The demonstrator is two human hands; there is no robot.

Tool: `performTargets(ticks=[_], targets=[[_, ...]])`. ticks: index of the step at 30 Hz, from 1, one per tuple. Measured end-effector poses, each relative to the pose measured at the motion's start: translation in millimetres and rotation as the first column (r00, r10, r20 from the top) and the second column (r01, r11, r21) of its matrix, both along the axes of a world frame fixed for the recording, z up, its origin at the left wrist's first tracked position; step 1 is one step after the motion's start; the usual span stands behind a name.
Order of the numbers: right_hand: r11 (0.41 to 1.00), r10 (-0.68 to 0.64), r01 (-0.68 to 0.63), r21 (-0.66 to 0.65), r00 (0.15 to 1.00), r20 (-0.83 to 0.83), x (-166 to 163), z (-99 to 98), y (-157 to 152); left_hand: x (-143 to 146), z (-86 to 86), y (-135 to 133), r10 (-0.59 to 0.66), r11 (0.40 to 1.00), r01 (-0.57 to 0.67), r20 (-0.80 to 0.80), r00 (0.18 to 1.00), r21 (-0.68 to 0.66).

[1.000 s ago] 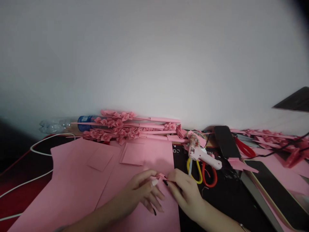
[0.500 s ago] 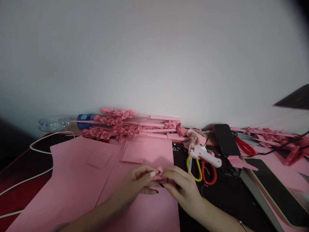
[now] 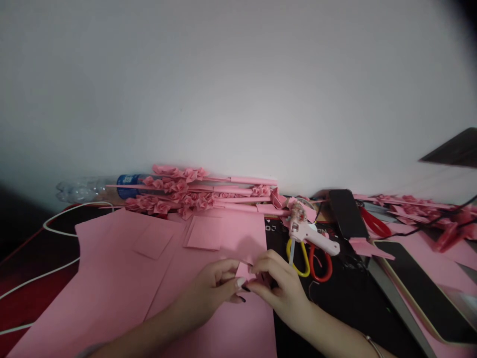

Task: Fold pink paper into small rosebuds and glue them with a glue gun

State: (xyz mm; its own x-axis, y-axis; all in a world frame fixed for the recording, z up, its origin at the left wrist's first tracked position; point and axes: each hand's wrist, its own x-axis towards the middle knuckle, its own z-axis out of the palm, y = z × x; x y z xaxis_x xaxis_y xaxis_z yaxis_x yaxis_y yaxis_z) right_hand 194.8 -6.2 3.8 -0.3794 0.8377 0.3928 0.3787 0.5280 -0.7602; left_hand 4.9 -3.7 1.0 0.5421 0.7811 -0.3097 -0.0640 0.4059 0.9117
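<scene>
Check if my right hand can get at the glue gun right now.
Probably yes: the glue gun lies uncovered near the right hand, though that hand is holding the folded pink paper.

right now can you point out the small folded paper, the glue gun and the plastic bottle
small folded paper (image 3: pixel 243 271): head view, on its upper face
glue gun (image 3: pixel 306 232): head view, on its pale body
plastic bottle (image 3: pixel 126 180): head view, on its blue label

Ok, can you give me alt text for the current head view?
The left hand and right hand hold a small folded pink paper over a large pink sheet. Pink paper flowers lie along the wall behind; a glue gun and yellow and red scissor handles lie to the right.
</scene>
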Motion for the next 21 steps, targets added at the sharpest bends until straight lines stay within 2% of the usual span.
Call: performTargets(ticks=[9, 17, 21], targets=[[0.999, -0.008, 0.006, -0.048, 0.999, -0.045, -1.3, 1.7, 0.3, -0.3, -1.9, 1.1, -0.001, 0.999, 0.002, 0.015, 1.000, -0.048], [0.979, 0.056, -0.057, -0.194, 0.998, -0.012, -0.8, -1.1, -0.8, 1.8, -3.3, 0.9, 0.076, 0.997, -0.076, -0.002, 0.997, -0.008], [0.972, 0.034, -0.038, -0.233, 0.999, -0.020, -0.8, -1.1, 0.3, 2.6, -5.1, -1.3, 0.083, 0.996, -0.084, -0.022, 0.996, -0.019]])
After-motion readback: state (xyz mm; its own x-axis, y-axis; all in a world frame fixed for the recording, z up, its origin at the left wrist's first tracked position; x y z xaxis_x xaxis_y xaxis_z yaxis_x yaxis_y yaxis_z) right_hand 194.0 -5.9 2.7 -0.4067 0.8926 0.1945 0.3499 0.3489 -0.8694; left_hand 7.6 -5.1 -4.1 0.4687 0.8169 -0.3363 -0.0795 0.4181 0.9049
